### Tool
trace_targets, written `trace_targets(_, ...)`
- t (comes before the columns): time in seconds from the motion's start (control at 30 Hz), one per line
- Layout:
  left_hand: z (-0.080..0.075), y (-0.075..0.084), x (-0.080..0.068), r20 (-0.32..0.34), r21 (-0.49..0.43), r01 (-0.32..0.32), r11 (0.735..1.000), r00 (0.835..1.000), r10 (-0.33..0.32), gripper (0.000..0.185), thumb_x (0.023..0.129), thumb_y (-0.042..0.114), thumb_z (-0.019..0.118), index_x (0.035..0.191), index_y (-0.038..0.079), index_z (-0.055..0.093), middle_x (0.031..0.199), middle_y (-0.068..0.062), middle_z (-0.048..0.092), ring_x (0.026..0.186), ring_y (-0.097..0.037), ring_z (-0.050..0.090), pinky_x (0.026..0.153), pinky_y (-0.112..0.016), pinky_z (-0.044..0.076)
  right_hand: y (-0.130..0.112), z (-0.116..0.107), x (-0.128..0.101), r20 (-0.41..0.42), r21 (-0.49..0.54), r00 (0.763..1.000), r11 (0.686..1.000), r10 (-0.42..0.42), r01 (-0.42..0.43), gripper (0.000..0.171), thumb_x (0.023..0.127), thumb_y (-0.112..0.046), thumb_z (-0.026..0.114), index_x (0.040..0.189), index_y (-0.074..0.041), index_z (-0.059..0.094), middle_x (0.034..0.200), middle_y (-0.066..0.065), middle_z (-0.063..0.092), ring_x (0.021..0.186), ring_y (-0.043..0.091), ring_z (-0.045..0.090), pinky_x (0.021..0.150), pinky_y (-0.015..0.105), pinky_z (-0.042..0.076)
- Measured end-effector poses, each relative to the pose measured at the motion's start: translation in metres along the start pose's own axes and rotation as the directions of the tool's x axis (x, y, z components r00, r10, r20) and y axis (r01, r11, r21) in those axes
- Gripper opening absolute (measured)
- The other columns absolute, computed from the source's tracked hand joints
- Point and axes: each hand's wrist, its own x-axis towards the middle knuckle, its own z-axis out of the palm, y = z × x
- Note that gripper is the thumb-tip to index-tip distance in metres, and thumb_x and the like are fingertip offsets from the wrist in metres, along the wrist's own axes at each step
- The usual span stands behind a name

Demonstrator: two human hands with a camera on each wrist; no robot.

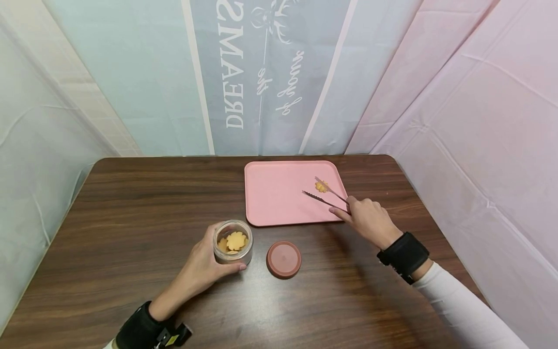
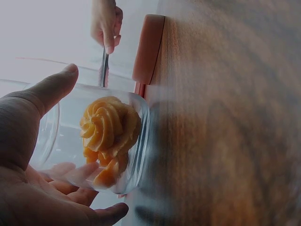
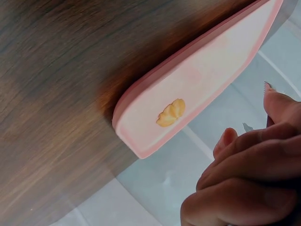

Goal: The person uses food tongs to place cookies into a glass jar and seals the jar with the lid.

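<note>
My left hand (image 1: 201, 267) grips a clear glass jar (image 1: 245, 257) from its left side, thumb along the near side. Flower-shaped yellow cookies (image 1: 237, 241) lie inside; in the left wrist view a swirled cookie (image 2: 106, 125) shows through the glass. My right hand (image 1: 370, 220) holds metal tongs (image 1: 324, 200) above the right part of a pink tray (image 1: 279, 194). The tongs' arms stand apart with nothing gripped between them. One cookie (image 3: 171, 113) lies on the tray, below the tongs' far arm in the head view.
A round brown-red lid (image 1: 283, 260) lies on the dark wooden table (image 1: 152, 218), right of the jar and in front of the tray. Behind the table hangs a pale blue and grey cloth (image 1: 270, 97) with white lettering. Light cloth walls flank both sides.
</note>
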Motion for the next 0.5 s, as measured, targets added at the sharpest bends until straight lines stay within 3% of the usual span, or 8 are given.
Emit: trace_targets(0.5, 0.000, -0.001, 0.001, 0.004, -0.007, -0.002, 1.000, 1.000, 0.002, 0.100, 0.066, 0.026, 0.104, 0.145, 0.002, 0.047, 0.139, -0.018, 0.064, 0.127, -0.037, 0.062, 0.102, -0.059, 0.049, 0.015, 0.005, 0.004, 0.068, 0.005, 0.995, 0.997, 0.077, -0.078, 0.054, 0.103, -0.052, 0.066, 0.074, -0.009, 0.050, 0.058, 0.007, 0.047, 0.050, 0.028, 0.053, 0.042, 0.041, 0.041)
